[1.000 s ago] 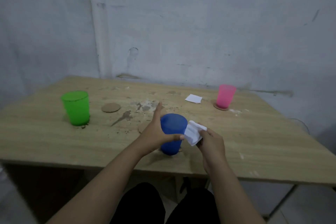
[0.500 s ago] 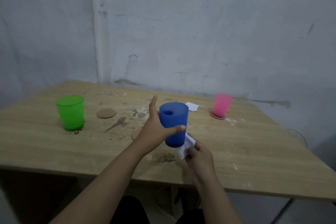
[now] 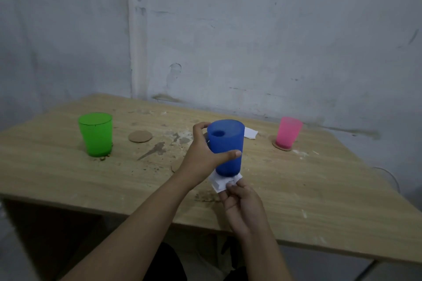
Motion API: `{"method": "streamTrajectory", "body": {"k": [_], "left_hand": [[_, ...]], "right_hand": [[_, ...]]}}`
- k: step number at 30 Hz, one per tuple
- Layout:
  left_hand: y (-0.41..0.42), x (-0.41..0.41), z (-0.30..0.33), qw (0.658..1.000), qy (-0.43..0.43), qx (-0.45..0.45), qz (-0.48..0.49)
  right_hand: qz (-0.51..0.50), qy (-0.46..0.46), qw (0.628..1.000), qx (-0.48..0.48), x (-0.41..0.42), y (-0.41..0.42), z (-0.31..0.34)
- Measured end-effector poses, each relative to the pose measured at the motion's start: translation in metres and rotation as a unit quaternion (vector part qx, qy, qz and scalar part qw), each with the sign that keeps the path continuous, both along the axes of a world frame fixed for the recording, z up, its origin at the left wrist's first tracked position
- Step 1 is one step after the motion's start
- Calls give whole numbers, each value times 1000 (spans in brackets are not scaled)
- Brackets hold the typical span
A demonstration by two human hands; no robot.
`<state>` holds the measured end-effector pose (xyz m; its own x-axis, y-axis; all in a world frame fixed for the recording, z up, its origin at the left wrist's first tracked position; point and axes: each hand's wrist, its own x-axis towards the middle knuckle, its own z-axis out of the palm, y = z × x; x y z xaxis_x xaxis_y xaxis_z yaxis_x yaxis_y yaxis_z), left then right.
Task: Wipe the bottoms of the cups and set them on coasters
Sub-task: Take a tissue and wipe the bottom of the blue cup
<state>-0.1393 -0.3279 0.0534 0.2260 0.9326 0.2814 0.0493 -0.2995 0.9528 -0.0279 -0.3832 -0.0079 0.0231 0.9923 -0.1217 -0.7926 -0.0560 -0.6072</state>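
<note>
Fingers (image 3: 230, 154) of the left hand (image 3: 201, 155) are curled round the blue cup (image 3: 226, 143), thumb across the near side, holding it upright and lifted off the surface (image 3: 68, 178). The right hand (image 3: 242, 205) sits just below, at about 6 o'clock from the cup, pinching a folded white tissue (image 3: 220, 183) against the cup's bottom.

Green cup (image 3: 96, 134) stands on the bare wood out at 9 o'clock. Pink cup (image 3: 288, 132) is at 3 o'clock, already sitting on a cork coaster (image 3: 279, 146). Another coaster (image 3: 140, 136) lies free between the green and blue cups. A second white tissue (image 3: 250, 132) peeks out just behind the blue cup. There's dirt smeared around mid-surface.
</note>
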Motion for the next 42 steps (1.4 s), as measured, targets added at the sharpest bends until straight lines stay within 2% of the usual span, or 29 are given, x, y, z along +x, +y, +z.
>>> {"method": "streamTrajectory", "body": {"k": [6,10,18,26,32,37,42], "left_hand": [[3,-7,0,1000,2,22,11],[1,-9,-4,1000,-18,0,16],[-7,-4,-9,999,-34,3,16],[-8,-7,-11,999,-46,12,16],[-9,-8,-5,998,-61,4,11],[-11,-6,-6,998,-51,20,0],[-7,-13,-5,998,-65,13,20]], "right_hand": [[-9,37,999,8,8,-9,4],[-28,36,999,24,14,-8,7],[-59,106,993,-10,-6,-2,11],[-62,37,997,-23,1,-7,1],[-81,18,996,-39,8,-9,5],[-61,56,997,2,2,-6,12],[-56,38,998,15,1,-12,12]]}}
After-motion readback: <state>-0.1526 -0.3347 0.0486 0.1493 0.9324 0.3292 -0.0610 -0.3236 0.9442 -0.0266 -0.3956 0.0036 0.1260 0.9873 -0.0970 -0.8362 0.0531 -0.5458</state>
